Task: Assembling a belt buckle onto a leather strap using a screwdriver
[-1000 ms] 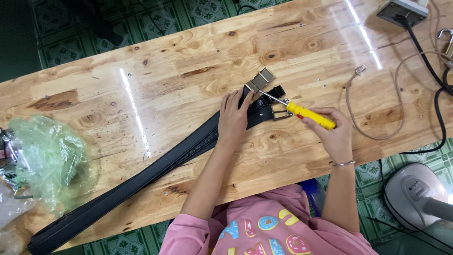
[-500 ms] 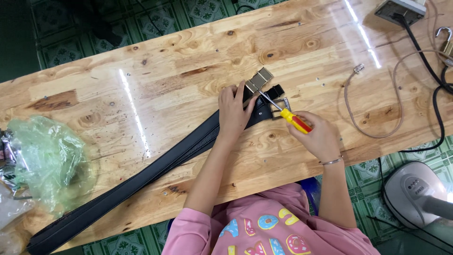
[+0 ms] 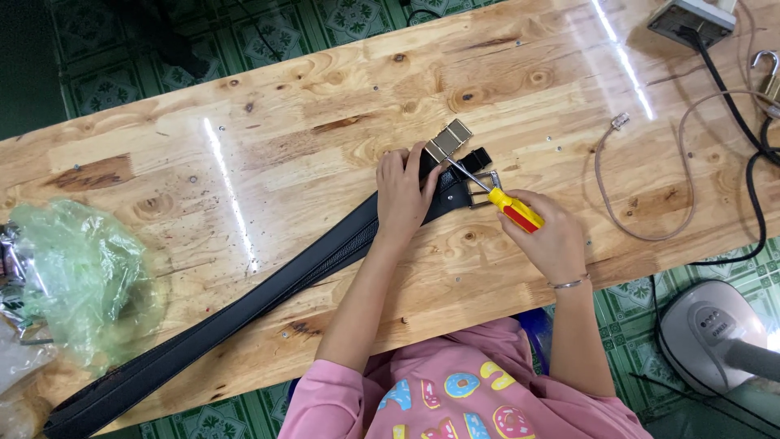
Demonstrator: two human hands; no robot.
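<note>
A long black belt (image 3: 244,313) lies slantwise across the wooden table (image 3: 325,106), its metal buckle (image 3: 452,140) at the upper right end. My left hand (image 3: 404,192) presses down on the belt just beside the buckle. My right hand (image 3: 549,237) grips a screwdriver (image 3: 510,207) with a yellow and red handle. Its thin shaft points up and left, with the tip at the belt end by the buckle frame (image 3: 483,189).
A crumpled green plastic bag (image 3: 77,280) sits at the table's left end. A beige cable (image 3: 642,175) loops on the right, near black cords (image 3: 743,130) and a power strip (image 3: 691,18). A grey appliance (image 3: 715,333) stands on the green tiled floor.
My right hand has drawn the screwdriver in closer to the buckle and tilted it steeper. The left hand stays on the belt.
</note>
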